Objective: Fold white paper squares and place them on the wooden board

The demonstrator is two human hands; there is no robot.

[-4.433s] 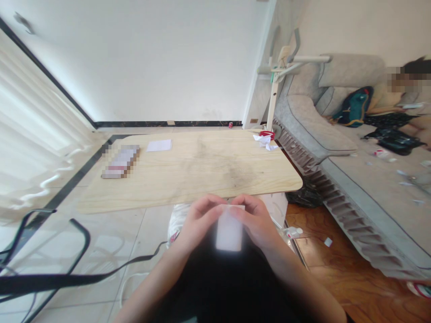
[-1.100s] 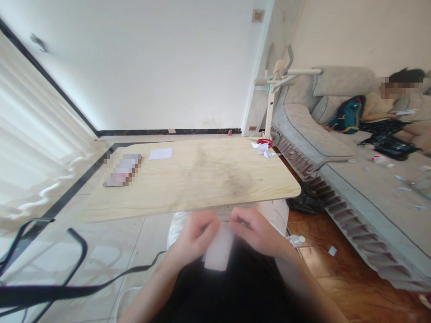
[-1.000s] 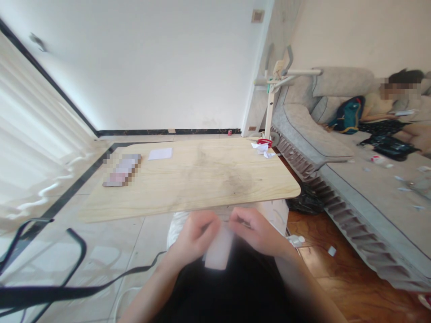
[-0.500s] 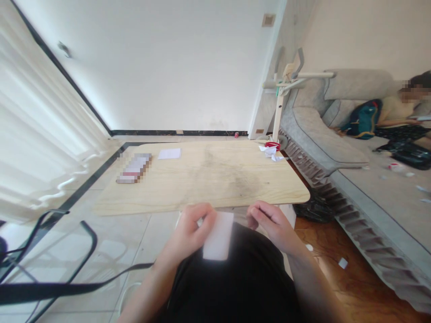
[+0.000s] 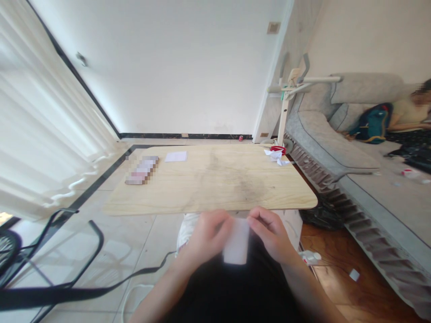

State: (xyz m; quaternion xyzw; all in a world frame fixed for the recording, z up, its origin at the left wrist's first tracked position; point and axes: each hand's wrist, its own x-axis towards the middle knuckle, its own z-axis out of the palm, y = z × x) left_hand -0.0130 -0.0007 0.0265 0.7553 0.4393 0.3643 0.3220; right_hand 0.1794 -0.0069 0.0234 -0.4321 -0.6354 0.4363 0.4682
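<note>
No readable text; held white paper (image 5: 236, 242) blank; table item pixelated

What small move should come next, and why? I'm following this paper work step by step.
Probably press the top edge flat between the fingertips: both the left hand and right hand pinch the upper corners of the small white paper, held over the lap, short of the wooden table.

small white paper slip (image 5: 236, 246), upright, pinched

Bright living room — pale walls, tiled floor.
A light wooden table (image 5: 215, 184) sits centre; sheer white curtains (image 5: 37, 134) glow at nine o'clock, a grey sofa (image 5: 340, 143) at three — wood flooring (image 5: 340, 278) beneath it.
</note>
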